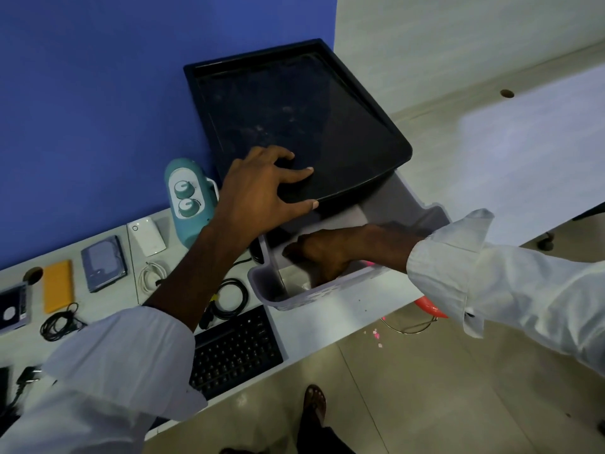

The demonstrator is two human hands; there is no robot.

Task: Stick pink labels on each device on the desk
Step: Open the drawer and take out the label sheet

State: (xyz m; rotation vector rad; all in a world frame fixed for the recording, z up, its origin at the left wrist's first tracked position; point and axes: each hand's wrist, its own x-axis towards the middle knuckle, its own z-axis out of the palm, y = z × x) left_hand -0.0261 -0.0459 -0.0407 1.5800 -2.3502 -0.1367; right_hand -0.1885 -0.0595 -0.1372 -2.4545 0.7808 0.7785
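Presently, L→R along the white desk (pixel 314 326), w/ the blue partition (pixel 98 109) behind.

- Far left edge: dark boxy device (pixel 11 311), partly cut off by the frame.
- Yellow power bank (pixel 58 286) lies flat, w/ a tangled black cord (pixel 59 322) just in front.
- Grey hard drive (pixel 103 263) lies flat, apart from the yellow one.
- White cable (pixel 152 273) is coiled, w/ a white charger block (pixel 146 235) behind it.
- Teal unit (pixel 190 204) w/ two knobs stands against the partition, just beside the black tray (pixel 294 103).
- Black cable coil (pixel 229 298) and black keyboard (pixel 235 348) are nr the front edge. The keyboard is partly under the left sleeve (pixel 121 355).

Left hand (pixel 262 188): lies on the tray's near-left corner. Fingers are spread and nearly straight, thumb along the front rim. It presses only and grips nothing.

The tray sits over the rear of the grey basket (pixel 327 290).

Right hand (pixel 324 253): reaches down into the basket's open front compartment, below the tray's front edge. Fingers curl downward and the tips are hidden, so cannot tell if anything is gripped.

Pink labels: a pink sliver (pixel 370 263) shows at the basket rim just under the right wrist, too small to ID as labels. Pink scraps (pixel 376 335) lie on the floor below the desk edge.

A red-orange object (pixel 429 308) sits under the desk edge, partly hidden by the right sleeve (pixel 491 283).
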